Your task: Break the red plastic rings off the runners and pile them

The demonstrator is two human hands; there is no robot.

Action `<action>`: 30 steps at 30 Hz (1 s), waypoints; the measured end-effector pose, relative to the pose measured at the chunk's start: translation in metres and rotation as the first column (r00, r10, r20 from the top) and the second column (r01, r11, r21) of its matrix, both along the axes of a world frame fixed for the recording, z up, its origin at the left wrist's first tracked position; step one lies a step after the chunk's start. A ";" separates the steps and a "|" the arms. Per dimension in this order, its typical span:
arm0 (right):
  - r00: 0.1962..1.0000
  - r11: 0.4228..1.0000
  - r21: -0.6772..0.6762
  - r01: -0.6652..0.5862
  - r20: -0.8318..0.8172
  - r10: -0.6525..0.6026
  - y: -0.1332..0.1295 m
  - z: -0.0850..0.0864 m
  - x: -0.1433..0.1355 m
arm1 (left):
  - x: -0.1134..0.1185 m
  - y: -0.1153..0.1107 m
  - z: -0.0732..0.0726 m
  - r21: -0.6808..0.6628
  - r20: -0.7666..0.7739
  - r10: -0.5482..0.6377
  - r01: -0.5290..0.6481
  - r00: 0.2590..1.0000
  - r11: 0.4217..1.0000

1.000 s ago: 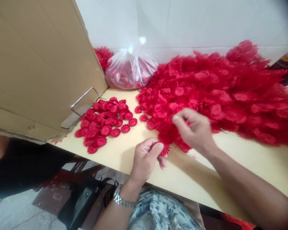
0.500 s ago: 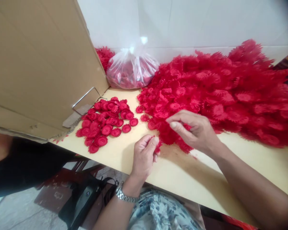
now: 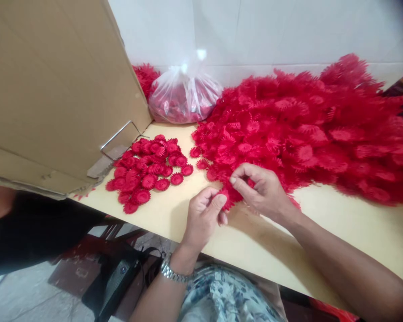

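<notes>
My left hand (image 3: 204, 217), with a metal watch on its wrist, pinches a red toothed disc (image 3: 226, 199) between thumb and fingers just above the table. Close on its right, my right hand (image 3: 263, 190) has thumb and forefinger brought together at the disc's far side. Whether those fingertips hold something is too small to make out. Behind both hands spreads a large heap of red fringed discs (image 3: 302, 129). A smaller pile of red toothed discs (image 3: 149, 170) lies to the left, each with a flat round middle.
A tall cardboard panel (image 3: 60, 89) stands at the left, with a bent metal wire (image 3: 116, 136) at its lower edge. Against the wall sits a tied clear plastic bag (image 3: 184, 100) of red pieces. Another person's dark clothing (image 3: 33, 232) shows at the lower left.
My right hand has moved left and slightly down, closing the gap to my left hand. My left hand stays nearly in place, with more of the red disc showing in it.
</notes>
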State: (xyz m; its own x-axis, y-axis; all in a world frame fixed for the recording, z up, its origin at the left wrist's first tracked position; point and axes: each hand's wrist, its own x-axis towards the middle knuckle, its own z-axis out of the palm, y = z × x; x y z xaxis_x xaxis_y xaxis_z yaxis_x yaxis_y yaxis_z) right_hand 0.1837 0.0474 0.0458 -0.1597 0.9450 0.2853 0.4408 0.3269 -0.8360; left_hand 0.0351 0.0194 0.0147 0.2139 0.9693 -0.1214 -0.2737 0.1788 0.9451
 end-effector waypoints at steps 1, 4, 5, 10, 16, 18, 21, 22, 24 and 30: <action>0.997 0.995 0.053 0.079 0.003 -0.079 0.003 0.001 0.004 | -0.001 -0.002 0.000 -0.003 -0.004 0.003 -0.003 1.000 1.000; 0.932 0.905 0.263 0.333 0.052 -0.358 0.016 0.005 0.025 | -0.002 -0.007 -0.001 -0.052 0.026 0.007 -0.005 1.000 0.999; 0.896 0.862 0.343 0.373 0.110 -0.431 0.020 0.006 0.033 | -0.002 -0.007 -0.001 -0.075 0.043 0.015 -0.012 0.999 0.997; 0.794 0.789 0.572 0.224 0.362 -0.488 0.030 0.007 0.053 | -0.001 -0.004 0.003 -0.130 0.053 0.097 -0.090 0.994 0.987; 0.929 0.867 0.494 0.062 0.290 -0.231 0.015 0.012 0.029 | 0.001 -0.001 0.003 -0.123 0.003 0.193 -0.191 0.981 0.974; 0.969 0.927 0.369 -0.061 0.244 -0.034 0.008 0.013 0.018 | 0.003 0.000 0.003 -0.124 -0.016 0.209 -0.210 0.978 0.970; 0.956 0.944 0.196 -0.265 0.178 0.232 0.000 0.009 0.005 | 0.005 0.001 0.002 -0.107 -0.048 0.197 -0.201 0.979 0.974; 0.946 0.939 0.160 -0.305 0.166 0.279 -0.001 0.007 0.002 | 0.005 0.001 0.002 -0.099 -0.057 0.191 -0.196 0.980 0.976; 0.933 0.933 0.096 -0.346 0.138 0.332 -0.002 0.004 -0.002 | 0.005 0.001 0.001 -0.078 -0.062 0.179 -0.183 0.982 0.980; 0.984 0.982 -0.057 -0.179 -0.026 0.178 -0.003 0.003 -0.002 | 0.000 -0.002 0.000 -0.023 0.023 0.002 -0.002 1.000 1.000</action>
